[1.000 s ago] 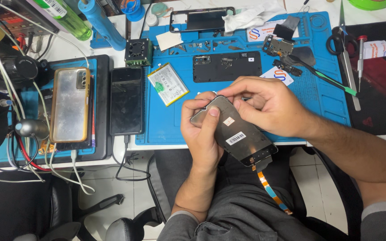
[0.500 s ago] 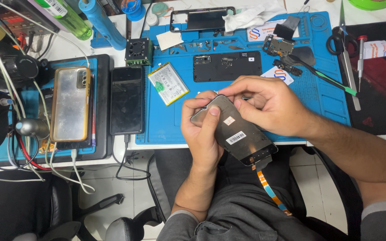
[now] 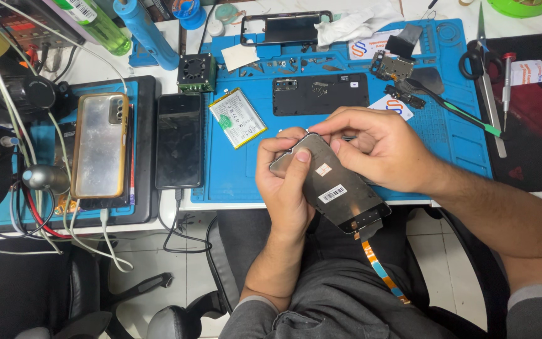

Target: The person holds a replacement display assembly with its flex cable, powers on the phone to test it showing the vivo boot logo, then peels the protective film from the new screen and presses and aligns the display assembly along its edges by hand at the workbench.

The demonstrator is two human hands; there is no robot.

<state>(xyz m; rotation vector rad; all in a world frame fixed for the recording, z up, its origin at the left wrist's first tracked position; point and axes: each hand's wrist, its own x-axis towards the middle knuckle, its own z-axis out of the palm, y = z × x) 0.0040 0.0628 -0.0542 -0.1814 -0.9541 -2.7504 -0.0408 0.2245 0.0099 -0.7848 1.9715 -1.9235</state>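
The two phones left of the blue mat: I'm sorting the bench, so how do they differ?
The phone in the gold-edged case lies back up, showing a shiny silver back and a camera block; the black phone lies screen up, dark and bare. The cased phone rests on a stack of other items, the black phone directly on the dark pad. Both lie lengthwise, side by side, each with a cable at the lower end.

A blue mat (image 3: 246, 182) covers the frame's middle. On it lie a battery (image 3: 238, 117) and a black back cover (image 3: 321, 94). At left sit a gold-cased phone (image 3: 100, 144) and a black phone (image 3: 179, 141). Scissors (image 3: 481, 63) lie upper right.
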